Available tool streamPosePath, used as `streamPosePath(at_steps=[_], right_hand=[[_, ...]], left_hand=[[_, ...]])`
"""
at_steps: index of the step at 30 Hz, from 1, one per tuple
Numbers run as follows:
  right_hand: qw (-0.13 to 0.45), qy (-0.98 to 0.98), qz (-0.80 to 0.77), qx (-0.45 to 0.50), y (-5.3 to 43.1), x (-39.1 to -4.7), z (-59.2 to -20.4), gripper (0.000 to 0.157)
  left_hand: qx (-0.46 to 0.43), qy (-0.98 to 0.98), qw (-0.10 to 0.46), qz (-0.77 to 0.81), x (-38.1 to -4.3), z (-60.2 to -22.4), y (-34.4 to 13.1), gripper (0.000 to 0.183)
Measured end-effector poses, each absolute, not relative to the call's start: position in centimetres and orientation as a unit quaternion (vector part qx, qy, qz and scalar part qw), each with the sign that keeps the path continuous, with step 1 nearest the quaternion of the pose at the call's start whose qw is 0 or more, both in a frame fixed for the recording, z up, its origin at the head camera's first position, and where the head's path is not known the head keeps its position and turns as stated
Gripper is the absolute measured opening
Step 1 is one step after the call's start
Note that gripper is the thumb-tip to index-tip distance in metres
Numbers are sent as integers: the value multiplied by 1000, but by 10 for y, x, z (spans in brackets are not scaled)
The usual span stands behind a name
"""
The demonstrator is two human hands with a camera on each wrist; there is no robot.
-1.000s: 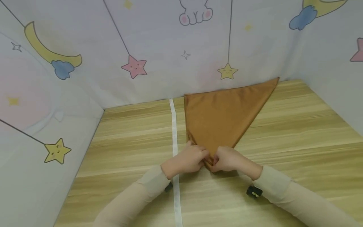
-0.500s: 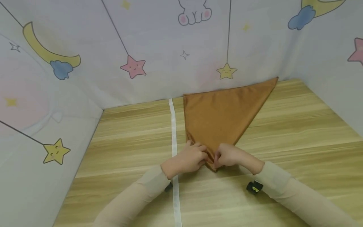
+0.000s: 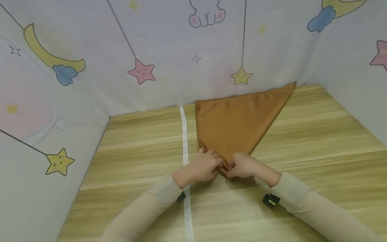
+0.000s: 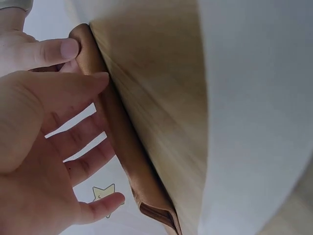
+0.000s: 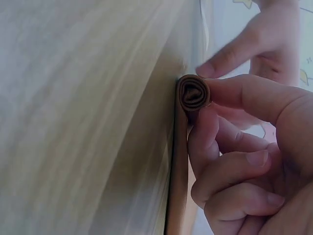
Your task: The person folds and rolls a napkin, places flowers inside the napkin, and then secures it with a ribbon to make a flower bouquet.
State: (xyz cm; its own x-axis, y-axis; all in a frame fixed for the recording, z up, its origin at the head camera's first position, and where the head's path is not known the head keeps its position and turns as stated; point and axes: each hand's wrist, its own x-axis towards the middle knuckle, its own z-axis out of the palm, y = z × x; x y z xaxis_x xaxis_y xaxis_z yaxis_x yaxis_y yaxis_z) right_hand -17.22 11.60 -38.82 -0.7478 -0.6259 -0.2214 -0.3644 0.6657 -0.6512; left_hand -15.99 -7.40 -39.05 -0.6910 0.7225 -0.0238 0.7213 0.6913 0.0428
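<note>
A satiny brown cloth (image 3: pixel 239 124), folded with layered edges and a long pointed far corner, lies on the table. Its near-left edge is rolled into a narrow tube. My left hand (image 3: pixel 206 166) holds this roll (image 4: pixel 124 132), thumb on the near side and fingers spread along the far side in the left wrist view. At the near end, my right hand (image 3: pixel 244 165) pinches the roll between thumb and index finger. The right wrist view shows the spiral end of the roll (image 5: pixel 194 94), with the other right fingers curled beneath it.
The wood-grain table (image 3: pixel 142 144) carries a white strip (image 3: pixel 185 144) running front to back, left of the cloth. A pale curtain (image 3: pixel 169 43) printed with stars and moons stands along the back and sides. The cloth's far edge reaches the curtain.
The near tip of the cloth has drawn slightly away from me as the roll turned. The left fingers lifted a little and came back down. The right hand has moved slightly forward.
</note>
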Motion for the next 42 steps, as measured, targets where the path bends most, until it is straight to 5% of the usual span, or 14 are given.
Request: streamPosePath(at_steps=[11, 21, 42], right_hand=[[190, 901, -282, -268, 122, -174, -384, 12], [123, 930, -244, -246, 117, -163, -385, 28], [198, 893, -296, -275, 123, -177, -385, 22]], left_hand=[[411, 911, 10, 15, -167, -392, -67, 16], [382, 922, 60, 7, -174, -390, -60, 19], [389, 920, 43, 12, -176, -392, -64, 17]])
